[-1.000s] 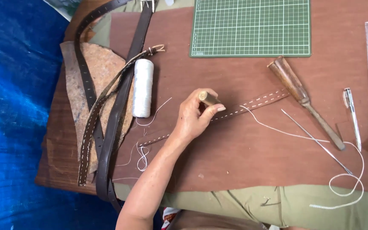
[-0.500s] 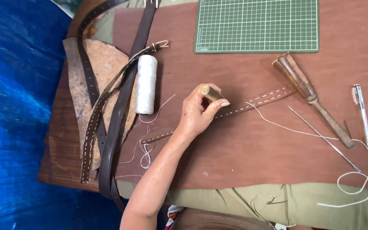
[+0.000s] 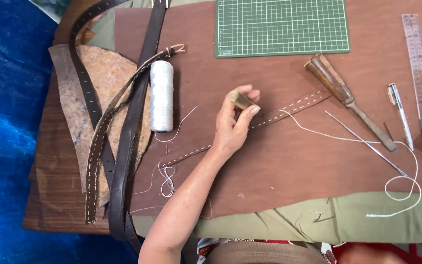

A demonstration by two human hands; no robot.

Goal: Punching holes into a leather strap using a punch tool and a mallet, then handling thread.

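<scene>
My left hand (image 3: pixel 233 128) reaches in from the bottom and is shut on a small brass-coloured cylindrical tool (image 3: pixel 241 99). It holds the tool down on a long brown leather strap (image 3: pixel 296 104) with two rows of white stitching, which lies diagonally on the brown leather sheet (image 3: pixel 279 166). A white thread (image 3: pixel 328 136) runs from the strap to a long needle (image 3: pixel 365 145) at the right. My right hand is out of view.
A white thread spool (image 3: pixel 162 96) lies left of the hand, beside dark leather belts (image 3: pixel 130 132) and a rough leather scrap (image 3: pixel 101 80). A green cutting mat (image 3: pixel 282 25) is at the top. A wooden-handled tool (image 3: pixel 348 100), a pen (image 3: pixel 399 115) and a clear ruler (image 3: pixel 418 63) lie at the right.
My left hand has edged slightly to the right along the strap, still gripping the brass tool. The view itself has shifted a little.
</scene>
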